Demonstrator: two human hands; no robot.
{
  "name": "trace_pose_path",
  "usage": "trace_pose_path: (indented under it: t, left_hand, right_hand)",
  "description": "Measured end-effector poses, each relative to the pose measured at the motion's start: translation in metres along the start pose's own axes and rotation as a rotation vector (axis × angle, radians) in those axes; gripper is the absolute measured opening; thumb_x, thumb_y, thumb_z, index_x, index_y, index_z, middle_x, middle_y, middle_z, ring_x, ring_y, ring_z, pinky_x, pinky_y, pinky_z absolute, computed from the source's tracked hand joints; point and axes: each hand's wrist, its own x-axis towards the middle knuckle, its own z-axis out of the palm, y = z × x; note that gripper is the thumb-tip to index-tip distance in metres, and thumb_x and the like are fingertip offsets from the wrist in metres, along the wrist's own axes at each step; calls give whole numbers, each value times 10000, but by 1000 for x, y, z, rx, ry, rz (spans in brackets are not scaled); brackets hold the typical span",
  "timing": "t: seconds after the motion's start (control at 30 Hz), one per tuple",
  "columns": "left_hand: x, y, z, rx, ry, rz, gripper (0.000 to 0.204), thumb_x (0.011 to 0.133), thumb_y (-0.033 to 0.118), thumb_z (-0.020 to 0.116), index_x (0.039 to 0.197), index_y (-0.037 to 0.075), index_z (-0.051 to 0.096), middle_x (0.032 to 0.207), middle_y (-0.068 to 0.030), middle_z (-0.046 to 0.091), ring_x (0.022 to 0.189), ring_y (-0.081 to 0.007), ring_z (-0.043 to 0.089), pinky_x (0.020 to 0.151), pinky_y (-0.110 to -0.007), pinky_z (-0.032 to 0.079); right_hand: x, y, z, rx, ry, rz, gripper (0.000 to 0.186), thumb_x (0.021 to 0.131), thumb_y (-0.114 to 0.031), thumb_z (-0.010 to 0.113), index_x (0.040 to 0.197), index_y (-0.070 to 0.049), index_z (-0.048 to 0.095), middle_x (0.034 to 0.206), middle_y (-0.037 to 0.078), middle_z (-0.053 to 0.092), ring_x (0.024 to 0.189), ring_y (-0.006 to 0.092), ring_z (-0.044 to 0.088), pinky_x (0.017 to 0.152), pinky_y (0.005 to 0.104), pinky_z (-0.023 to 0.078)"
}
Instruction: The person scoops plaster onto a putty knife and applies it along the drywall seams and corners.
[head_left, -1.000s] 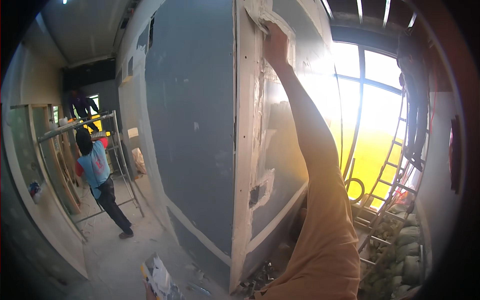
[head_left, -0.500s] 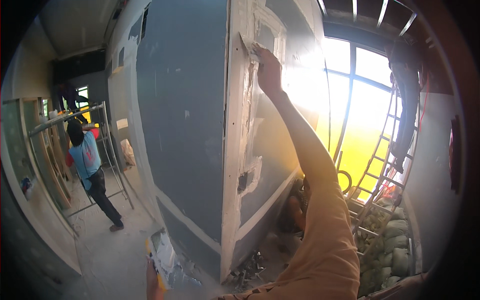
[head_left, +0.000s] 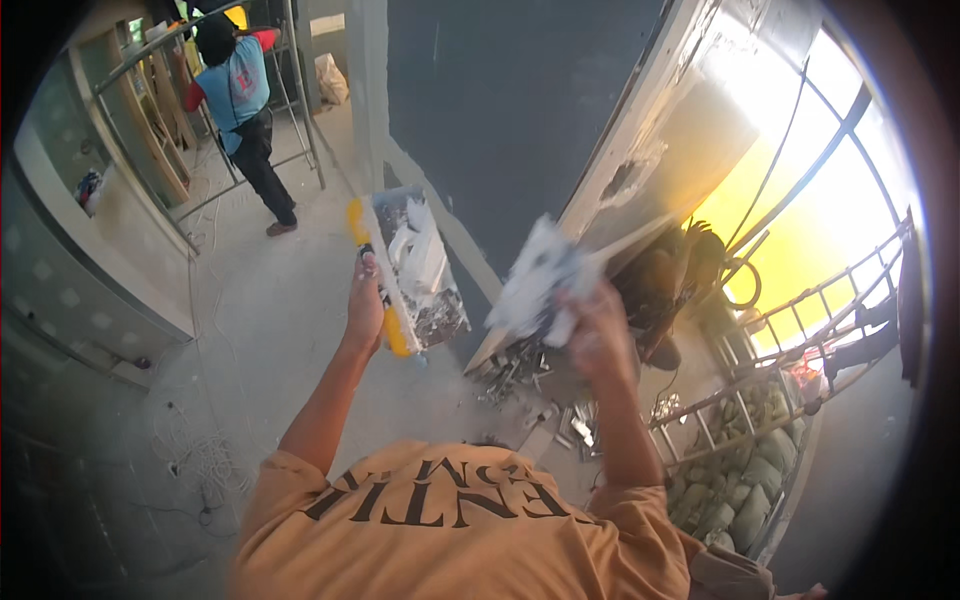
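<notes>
My left hand (head_left: 366, 308) is closed around the yellow-edged handle of a wide taping knife (head_left: 436, 310). White joint compound (head_left: 412, 250) lies smeared across its metal blade. To the right, my right hand (head_left: 602, 335) grips a putty knife (head_left: 540, 278), its blade coated with white compound and smeared by motion. A gap separates the two blades. Beyond them stands a grey wall panel (head_left: 510, 110), with a pale compound-covered corner (head_left: 622, 135) running up its right edge. A rough patched hole (head_left: 632, 175) shows on the wall's right face.
Metal offcuts (head_left: 515, 378) litter the floor at the wall's foot. A person (head_left: 675, 275) crouches behind the corner. Ladders (head_left: 790, 370) and filled sacks (head_left: 745, 480) stand at right. Another person (head_left: 240, 95) works by scaffolding (head_left: 305, 90) at far left. Cables (head_left: 200, 455) lie on the floor.
My right hand has come down from high on the wall with the putty knife. My left hand has risen with the taping knife. The view has tilted downward.
</notes>
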Motion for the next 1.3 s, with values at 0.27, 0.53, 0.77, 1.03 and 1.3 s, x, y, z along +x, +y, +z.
trace_pose_path:
  t: [0.27, 0.53, 0.77, 1.03, 1.3]
  left_hand:
    - [-47, -46, 33, 454, -63, 91, 569, 1088, 400, 387, 1498, 13, 309, 1345, -116, 499, 1224, -180, 482, 1056, -319, 380]
    - [-70, -94, 64, 446, -205, -115, 578, 1085, 376, 414, 1522, 15, 300, 1355, -95, 521, 1233, -152, 486, 1060, -301, 383]
    - [-50, -127, 90, 200, -292, -416, 546, 1073, 410, 437, 1459, 26, 416, 1298, -70, 578, 1141, -137, 562, 994, -314, 459]
    - [-80, -27, 146, -169, -75, -738, 603, 1047, 556, 311, 1418, 123, 508, 1123, -74, 683, 927, -219, 676, 798, -363, 579]
    - [60, -10, -74, -149, -232, -533, 582, 1027, 571, 330, 1339, 131, 549, 993, -96, 677, 794, -254, 683, 674, -392, 583]
  right_hand:
    - [-37, 137, -15, 257, 106, 264, 448, 900, 87, 593, 1333, 30, 491, 1234, 109, 620, 1101, 185, 604, 952, 358, 502]
    - [-37, 165, -109, 582, 126, 446, 381, 892, 28, 614, 1266, 20, 542, 1197, 85, 641, 1100, 192, 629, 951, 359, 520]
    - [-22, 177, -170, 840, 89, 636, 269, 915, -78, 631, 1166, 15, 606, 1061, 89, 711, 926, 198, 723, 864, 358, 596]
    - [-25, 26, -147, 761, 214, 245, 445, 912, -111, 621, 1341, -19, 554, 1201, 99, 671, 1066, 201, 673, 915, 368, 542]
    - [116, -306, -64, -555, 474, -924, 367, 916, -42, 613, 1278, 7, 576, 1170, 101, 659, 975, 189, 639, 842, 332, 531]
